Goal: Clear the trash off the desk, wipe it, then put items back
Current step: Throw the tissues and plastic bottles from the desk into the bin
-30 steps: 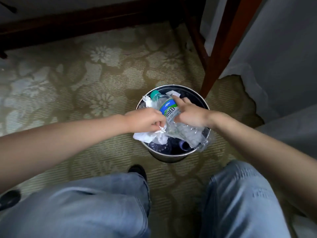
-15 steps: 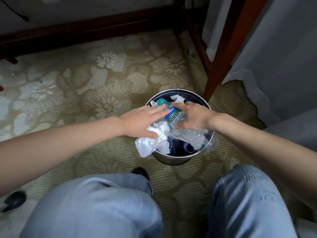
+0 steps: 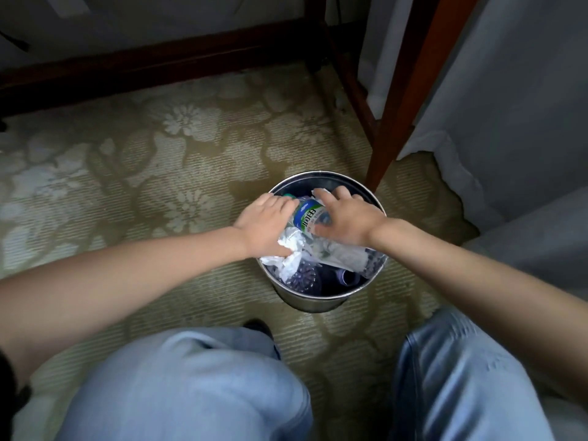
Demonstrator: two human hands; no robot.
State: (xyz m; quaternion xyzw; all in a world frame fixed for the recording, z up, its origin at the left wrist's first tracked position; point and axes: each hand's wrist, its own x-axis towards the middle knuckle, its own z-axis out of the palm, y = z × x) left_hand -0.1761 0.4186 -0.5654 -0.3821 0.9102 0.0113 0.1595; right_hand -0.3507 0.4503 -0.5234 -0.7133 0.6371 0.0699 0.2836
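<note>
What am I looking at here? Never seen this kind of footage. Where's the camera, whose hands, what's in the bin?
There is no machine here, just a person's two bare hands. One wide-angle camera worn on the head looks down at them, and the jeans at the bottom are the person's own knees. A round metal bin stands on the patterned carpet, beside a wooden furniture leg. The left hand and right hand press a clear plastic bottle and crumpled white paper into the bin. Neither hand seems to grip anything.
</note>
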